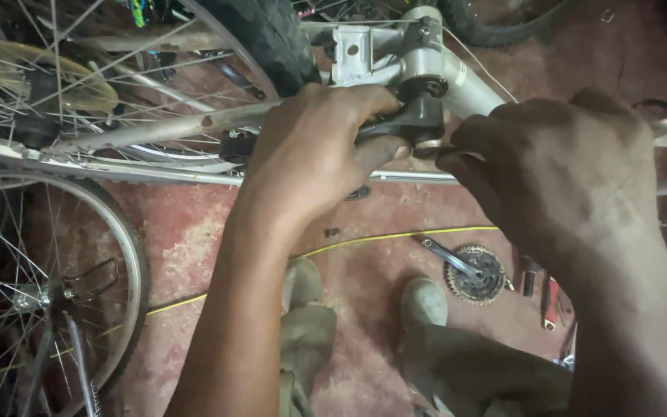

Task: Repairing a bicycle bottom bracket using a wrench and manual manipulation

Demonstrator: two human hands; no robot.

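Note:
A white bicycle frame (465,81) hangs upside down in front of me, its bottom bracket (424,62) near the top middle. A black crank arm (411,123) sticks out from the bracket. My left hand (310,147) is wrapped around that crank arm. My right hand (557,166) is closed just to the right of the crank end, fingers pinched on a small metal part or tool at the axle; what it grips is mostly hidden.
A rear wheel with tyre (264,35) and spokes fills the upper left; another wheel (48,286) stands lower left. On the red floor lie a crankset with chainring (472,270), a yellow cable (364,241), hand tools (550,297) and my shoes (424,301).

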